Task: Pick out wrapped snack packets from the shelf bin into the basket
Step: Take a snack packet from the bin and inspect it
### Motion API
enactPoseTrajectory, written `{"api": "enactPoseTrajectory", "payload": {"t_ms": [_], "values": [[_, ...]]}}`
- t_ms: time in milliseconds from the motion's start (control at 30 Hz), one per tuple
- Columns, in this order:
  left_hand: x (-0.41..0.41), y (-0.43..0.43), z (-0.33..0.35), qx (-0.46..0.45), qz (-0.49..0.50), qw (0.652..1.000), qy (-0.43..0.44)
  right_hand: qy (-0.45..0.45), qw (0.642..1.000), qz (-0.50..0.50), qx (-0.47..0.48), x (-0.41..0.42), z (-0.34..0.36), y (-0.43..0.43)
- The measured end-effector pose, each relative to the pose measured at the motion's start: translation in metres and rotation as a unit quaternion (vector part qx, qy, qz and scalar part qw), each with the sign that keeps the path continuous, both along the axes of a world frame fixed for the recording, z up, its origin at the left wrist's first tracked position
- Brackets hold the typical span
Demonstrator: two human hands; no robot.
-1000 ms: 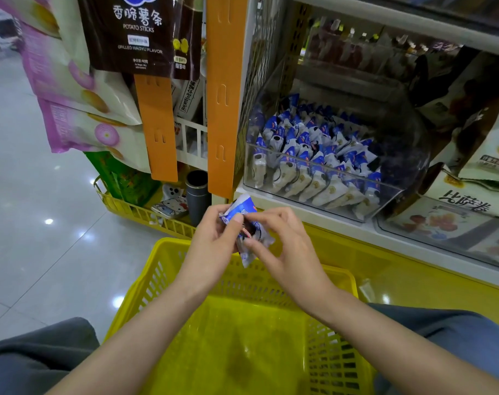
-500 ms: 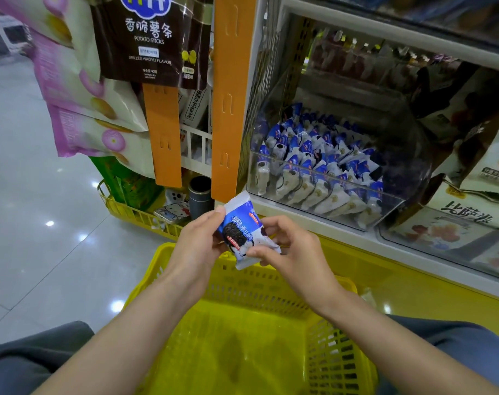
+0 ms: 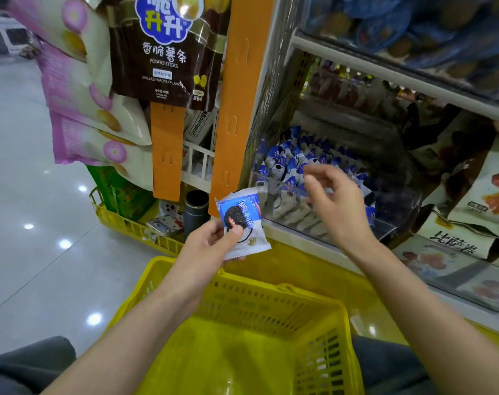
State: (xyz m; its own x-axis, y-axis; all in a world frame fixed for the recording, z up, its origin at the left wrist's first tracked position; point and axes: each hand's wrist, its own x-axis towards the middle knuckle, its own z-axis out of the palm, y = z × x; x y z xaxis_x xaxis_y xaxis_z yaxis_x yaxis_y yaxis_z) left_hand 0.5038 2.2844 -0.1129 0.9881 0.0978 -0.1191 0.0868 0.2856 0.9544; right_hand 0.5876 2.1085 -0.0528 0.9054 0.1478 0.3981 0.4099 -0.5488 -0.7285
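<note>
My left hand (image 3: pixel 211 243) pinches a blue and white snack packet (image 3: pixel 242 220) with a dark cookie printed on it, holding it upright above the far rim of the yellow basket (image 3: pixel 274 295). My right hand (image 3: pixel 332 201) hovers in front of the clear shelf bin (image 3: pixel 385 223) with its fingers loosely curled and nothing in them. The bin holds several more blue and white packets (image 3: pixel 288 163). No packets show on the visible floor of the basket.
Orange hanging strips (image 3: pixel 234 109) carry potato stick bags (image 3: pixel 162 52) and pink chip bags (image 3: pixel 80 109) at the left. A low yellow rack (image 3: pixel 134 226) holds a dark tube (image 3: pixel 195 212). Bagged snacks (image 3: pixel 464 243) fill the shelf at the right. Shiny floor lies left.
My right hand let go of the packet and rose toward the bin. My left hand alone now holds the packet, turned face-up and lifted slightly.
</note>
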Motion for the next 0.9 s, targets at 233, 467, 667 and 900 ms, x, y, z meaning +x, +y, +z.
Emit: {"api": "enactPoseTrajectory", "payload": {"t_ms": [233, 467, 667, 900], "values": [[0.004, 0.003, 0.006, 0.004, 0.008, 1.0, -0.018, 0.135, 0.954, -0.025, -0.268, 0.078, 0.01, 0.004], [0.007, 0.006, 0.008, -0.002, 0.012, 1.0, -0.019, 0.195, 0.948, -0.033, -0.251, 0.091, 0.015, 0.014], [0.004, 0.006, 0.009, -0.002, 0.017, 1.0, -0.02, 0.229, 0.935, -0.074, -0.262, 0.092, 0.015, 0.017], [0.003, 0.005, 0.01, 0.012, 0.02, 1.0, -0.014, 0.211, 0.965, -0.036, -0.151, 0.086, 0.005, 0.019]]}}
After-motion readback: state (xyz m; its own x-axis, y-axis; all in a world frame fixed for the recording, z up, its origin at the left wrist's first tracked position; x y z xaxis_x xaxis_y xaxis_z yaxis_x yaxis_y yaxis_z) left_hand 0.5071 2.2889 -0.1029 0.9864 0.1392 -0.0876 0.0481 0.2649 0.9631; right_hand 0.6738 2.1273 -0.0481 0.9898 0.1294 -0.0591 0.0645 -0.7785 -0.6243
